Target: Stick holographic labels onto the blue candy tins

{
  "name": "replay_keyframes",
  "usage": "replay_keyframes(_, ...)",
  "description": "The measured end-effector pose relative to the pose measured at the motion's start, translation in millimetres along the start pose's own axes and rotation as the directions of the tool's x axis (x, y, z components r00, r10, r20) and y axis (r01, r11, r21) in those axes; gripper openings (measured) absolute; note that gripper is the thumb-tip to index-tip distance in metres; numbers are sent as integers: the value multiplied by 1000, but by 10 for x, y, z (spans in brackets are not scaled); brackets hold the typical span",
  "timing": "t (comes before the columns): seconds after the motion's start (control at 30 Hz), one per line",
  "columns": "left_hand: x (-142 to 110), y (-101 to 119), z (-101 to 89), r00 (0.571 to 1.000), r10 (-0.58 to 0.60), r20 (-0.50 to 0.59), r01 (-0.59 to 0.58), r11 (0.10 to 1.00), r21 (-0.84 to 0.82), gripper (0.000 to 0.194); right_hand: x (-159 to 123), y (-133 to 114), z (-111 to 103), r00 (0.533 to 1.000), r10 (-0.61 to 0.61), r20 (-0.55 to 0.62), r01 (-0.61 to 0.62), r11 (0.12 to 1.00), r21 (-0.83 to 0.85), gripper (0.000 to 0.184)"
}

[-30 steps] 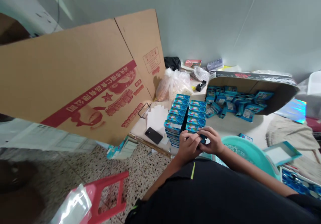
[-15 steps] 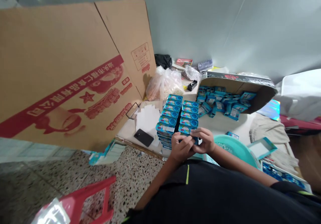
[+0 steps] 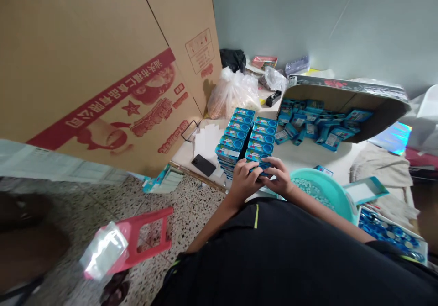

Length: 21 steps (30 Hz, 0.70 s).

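Note:
Two rows of small blue printed boxes (image 3: 235, 132) are stacked on the table in front of me. At the near end of the right row, a small blue box (image 3: 265, 166) lies between my hands, mostly covered by fingers. My left hand (image 3: 245, 179) is curled against its left side. From the right, my right hand (image 3: 278, 176) closes on the same box with bent fingers and thumb. Just right of that hand stands a turquoise basin (image 3: 345, 201) with many small pale pieces inside.
A tipped carton (image 3: 383, 107) spills loose blue boxes at the back right. Left are a large cardboard box (image 3: 112, 91), white papers (image 3: 207, 141) and a black phone (image 3: 203, 165). A pink stool (image 3: 148, 237) stands on the floor. Blue round items fill a tray (image 3: 386, 233) at right.
My view has shifted, so the table things sit higher in the picture and more of the stool shows. Both hands stay at the same box, with the right fingers slightly more raised.

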<state>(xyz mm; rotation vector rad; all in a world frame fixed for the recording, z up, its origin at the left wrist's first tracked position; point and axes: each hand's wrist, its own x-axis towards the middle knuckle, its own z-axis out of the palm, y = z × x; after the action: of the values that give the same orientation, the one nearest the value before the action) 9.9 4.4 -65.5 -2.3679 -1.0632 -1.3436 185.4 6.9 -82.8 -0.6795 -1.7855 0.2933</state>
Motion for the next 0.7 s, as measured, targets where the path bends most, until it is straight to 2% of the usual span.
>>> replay_keyframes(0.17,-33,10,0,993,-22,112,17,999,48,17,19,0,-64,1000,12,26,-9,995,-102,12)
replay_keyframes(0.3,-107,7,57,978,-70,197,85,994,-70,17,53,-19,-73,1000,-20,2,20,983,-181,12)
replay_keyframes(0.47,-179,-13,201,934,-152,323,189,978,-87,32,-25,57,-57,998,62,3,-59,955,-292,25)
replay_keyframes(0.6,-146,20,235,895,-189,405,230,972,-56,39,-43,70,-73,997,82,-4,-81,975,-207,22)
replay_keyframes(0.7,-70,114,120,892,-189,411,203,979,9,38,-1,13,-85,998,63,0,-62,988,-141,17)
